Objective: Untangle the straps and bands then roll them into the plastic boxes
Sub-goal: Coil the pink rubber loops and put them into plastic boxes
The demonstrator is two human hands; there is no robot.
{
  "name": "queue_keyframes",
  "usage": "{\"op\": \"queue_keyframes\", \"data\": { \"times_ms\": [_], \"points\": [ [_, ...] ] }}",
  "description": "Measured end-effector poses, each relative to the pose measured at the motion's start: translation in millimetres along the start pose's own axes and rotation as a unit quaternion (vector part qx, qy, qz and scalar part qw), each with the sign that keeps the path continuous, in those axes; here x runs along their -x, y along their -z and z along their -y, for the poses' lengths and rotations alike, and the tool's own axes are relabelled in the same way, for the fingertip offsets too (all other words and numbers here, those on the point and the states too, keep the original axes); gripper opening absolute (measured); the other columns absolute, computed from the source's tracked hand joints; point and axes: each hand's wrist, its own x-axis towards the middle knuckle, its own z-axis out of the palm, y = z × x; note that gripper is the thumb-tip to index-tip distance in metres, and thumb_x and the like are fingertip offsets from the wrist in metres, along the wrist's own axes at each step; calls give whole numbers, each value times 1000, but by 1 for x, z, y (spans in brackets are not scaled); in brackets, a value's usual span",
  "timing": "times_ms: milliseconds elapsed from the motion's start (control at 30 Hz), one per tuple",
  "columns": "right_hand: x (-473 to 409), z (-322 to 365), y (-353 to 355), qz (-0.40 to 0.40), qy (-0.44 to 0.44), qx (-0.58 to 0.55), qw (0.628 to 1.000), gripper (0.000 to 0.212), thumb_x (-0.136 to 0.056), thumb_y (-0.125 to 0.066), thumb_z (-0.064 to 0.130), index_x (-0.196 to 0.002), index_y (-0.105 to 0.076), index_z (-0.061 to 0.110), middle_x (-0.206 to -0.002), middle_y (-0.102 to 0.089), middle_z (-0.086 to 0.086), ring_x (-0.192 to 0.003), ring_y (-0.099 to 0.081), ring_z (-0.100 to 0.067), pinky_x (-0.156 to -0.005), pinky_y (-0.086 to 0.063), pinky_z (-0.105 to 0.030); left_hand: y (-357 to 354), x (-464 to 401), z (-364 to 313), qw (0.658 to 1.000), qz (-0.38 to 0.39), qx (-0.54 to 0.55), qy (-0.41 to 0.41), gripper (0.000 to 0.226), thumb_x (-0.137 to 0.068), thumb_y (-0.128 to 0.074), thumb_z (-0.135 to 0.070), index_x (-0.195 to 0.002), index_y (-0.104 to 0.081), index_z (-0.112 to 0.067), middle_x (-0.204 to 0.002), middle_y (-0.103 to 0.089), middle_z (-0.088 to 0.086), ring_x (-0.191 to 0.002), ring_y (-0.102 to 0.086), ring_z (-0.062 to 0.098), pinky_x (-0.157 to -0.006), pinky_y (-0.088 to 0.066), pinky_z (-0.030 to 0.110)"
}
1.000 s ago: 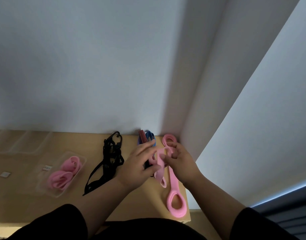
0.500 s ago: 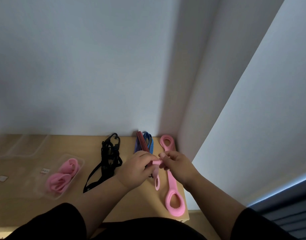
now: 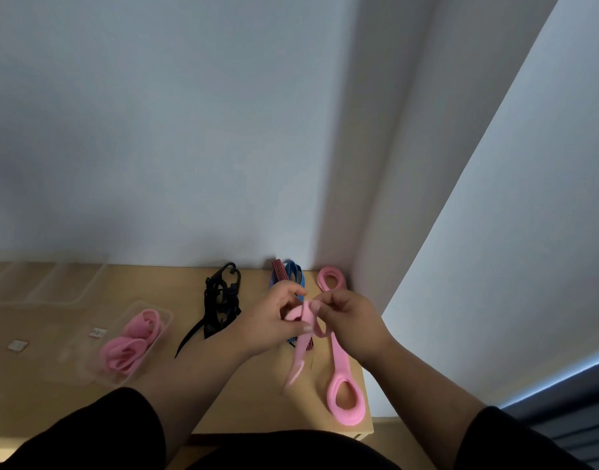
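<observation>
My left hand [image 3: 269, 322] and my right hand [image 3: 350, 320] meet above the table's right part and both pinch a flat pink band [image 3: 299, 347]. Its upper end is rolled between my fingers and its loose tail hangs down toward the table. A long pink resistance strap with a loop at each end [image 3: 342, 371] lies on the table under my right hand. A blue strap and a red striped strap [image 3: 287, 274] lie behind my hands. A tangled black strap [image 3: 220, 307] lies to the left. A clear plastic box [image 3: 87, 364] at the left holds rolled pink bands [image 3: 131, 340].
More clear plastic boxes [image 3: 43, 283] stand at the table's back left by the wall. Two small white tags [image 3: 18, 345] lie on the wooden table [image 3: 250, 395]. The table's right edge runs beside a white wall corner [image 3: 369, 252].
The pink band's rolled end has grown between my fingers and its tail now hangs lower and further left. My hands have stayed over the same spot.
</observation>
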Motion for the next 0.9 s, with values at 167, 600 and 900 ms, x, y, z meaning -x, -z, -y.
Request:
{"op": "queue_keyframes", "data": {
  "times_ms": [167,600,900],
  "points": [
    [-1,10,3,-29,-2,-116,993,22,-100,-60,16,-86,-73,4,-84,-72,-10,-74,-63,-16,-69,-52,-22,-4,13,10,994,24,96,38,39,-81,-74,-2,-117,-64,-14,-108,-73,9,-105,-69,24,-90,-56,37],
    [-8,7,-5,-41,-53,-186,980,13,-97,-63,11,-95,-70,0,-79,-68,-7,-66,-58,-16,-61,-49,-27,-12,22,3,994,-81,66,-2,19,-82,-77,-7,-87,-75,-26,-83,-72,-9,-79,-63,1,-73,-50,20],
    [-6,-2,-21,36,-149,-173,973,10,-89,-73,16,-89,-78,6,-85,-75,-17,-72,-61,-23,-81,-55,-45,-5,25,12,989,-123,83,15,78,-68,-88,-19,-132,-50,-41,-123,-59,-14,-110,-61,5,-90,-53,26]
  ]
}}
